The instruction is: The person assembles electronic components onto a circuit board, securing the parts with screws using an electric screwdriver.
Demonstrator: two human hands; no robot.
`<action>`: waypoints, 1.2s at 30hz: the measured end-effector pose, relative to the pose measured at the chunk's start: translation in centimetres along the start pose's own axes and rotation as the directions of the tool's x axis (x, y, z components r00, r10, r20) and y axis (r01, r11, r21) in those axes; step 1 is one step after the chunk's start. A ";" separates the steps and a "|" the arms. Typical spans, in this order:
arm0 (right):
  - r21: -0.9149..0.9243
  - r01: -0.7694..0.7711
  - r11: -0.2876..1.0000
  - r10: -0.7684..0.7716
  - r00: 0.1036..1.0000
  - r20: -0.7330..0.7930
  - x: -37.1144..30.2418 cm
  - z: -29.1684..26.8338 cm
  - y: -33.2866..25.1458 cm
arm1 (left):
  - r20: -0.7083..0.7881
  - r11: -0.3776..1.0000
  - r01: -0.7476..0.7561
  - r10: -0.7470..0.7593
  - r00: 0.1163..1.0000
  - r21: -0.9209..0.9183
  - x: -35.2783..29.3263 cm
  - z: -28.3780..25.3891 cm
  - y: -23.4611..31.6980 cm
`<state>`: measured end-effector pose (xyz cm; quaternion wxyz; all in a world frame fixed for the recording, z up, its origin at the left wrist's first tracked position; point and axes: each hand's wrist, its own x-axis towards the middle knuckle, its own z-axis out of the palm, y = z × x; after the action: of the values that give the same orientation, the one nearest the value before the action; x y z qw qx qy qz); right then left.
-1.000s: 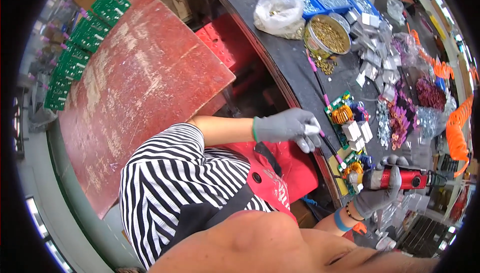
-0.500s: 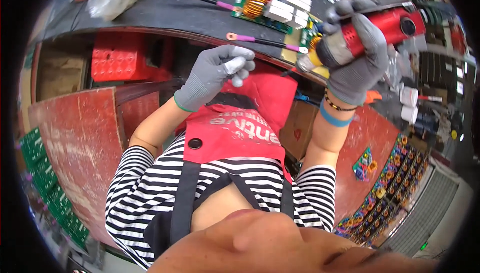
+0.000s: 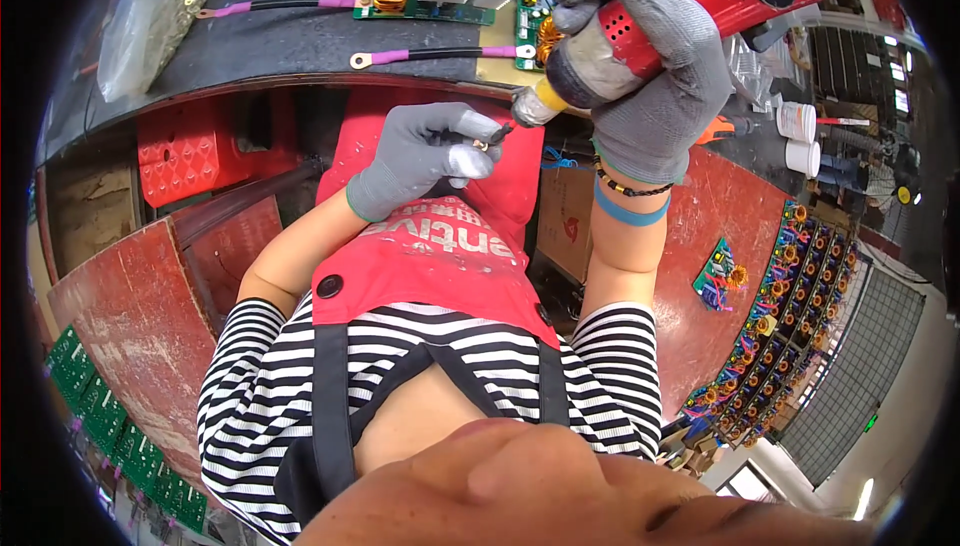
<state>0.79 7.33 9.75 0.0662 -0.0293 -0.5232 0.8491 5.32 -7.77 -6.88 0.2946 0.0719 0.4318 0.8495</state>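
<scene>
- Head view: dark table point(image 3: 250, 61) across the top, its edge just beyond the left hand point(image 3: 415, 151); a dropped part would probably miss it and fall to lap or floor.
- Power driver point(image 3: 700, 6), tilted nose-down, nose out past the table edge. Right hand point(image 3: 672, 81) has its fingers wrapped firmly round the body. Main risk, I judge: a wrist twist or early start drives the dark bit point(image 3: 507, 129) into the left hand. Looks: red vented casing, scuffed grey nose, yellow band.
- Circuit board point(image 3: 526, 36), green, partly hidden behind the driver; a careless swing could clip it. Cannot tell whether they touch.
- Left hand's fingers: near-closed pinch, beside the bit, on a small metal piece point(image 3: 482, 145). Thick glove may blunt the grip.
- That piece: between thumb and forefinger tips, brassy, shiny, form too small to tell. Bit off-line could flick it loose.
</scene>
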 end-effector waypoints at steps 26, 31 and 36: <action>-0.192 0.537 0.822 -0.454 0.820 0.350 1.1 -7.1 4.5 | 0.080 0.810 0.197 -0.183 0.980 -0.552 1.1 3.5 -0.9; -0.180 0.313 0.933 -0.315 0.949 0.018 0.9 -4.5 2.3 | -0.052 0.979 -0.070 0.061 0.997 -0.190 2.2 4.0 -1.6; -0.233 0.121 0.965 -0.181 0.949 -0.257 1.5 -1.3 -0.9 | 0.270 -0.061 -0.313 0.677 0.685 0.948 6.6 -1.6 0.6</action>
<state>-0.52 9.06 9.99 0.2003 -0.1140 -0.5978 0.7678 -0.96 -5.44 -8.28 -0.2244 0.2694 0.8386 0.4170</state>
